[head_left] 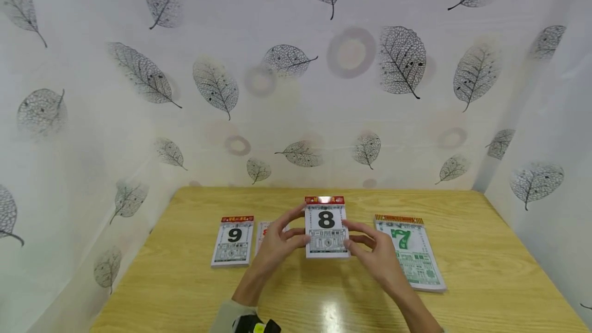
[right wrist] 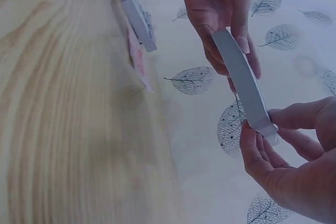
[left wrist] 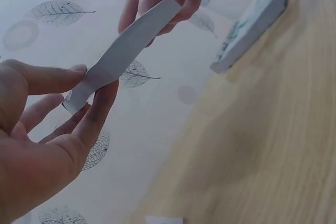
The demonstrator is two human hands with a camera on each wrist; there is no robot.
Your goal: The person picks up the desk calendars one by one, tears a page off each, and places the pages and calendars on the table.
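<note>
Both hands hold a tear-off calendar pad (head_left: 326, 243) upright above the table, its front showing a black 8 under a red header strip. My left hand (head_left: 273, 248) pinches its left edge between thumb and fingers. On the opposite edge, my right hand (head_left: 376, 256) grips it the same way. Seen edge-on in the left wrist view, the thick white pad (left wrist: 118, 51) bends slightly. The right wrist view also gives its side, with the right hand (right wrist: 294, 166) at the near end and the left hand (right wrist: 218, 9) at the far end.
A calendar pad with a black 9 (head_left: 233, 243) lies on the left of the wooden table (head_left: 176, 292). Beside it, a thin red-printed sheet (head_left: 261, 233) is partly hidden behind the left hand. A larger pad with a green 7 (head_left: 416, 256) lies at right. Leaf-patterned cloth (head_left: 296, 107) surrounds the table.
</note>
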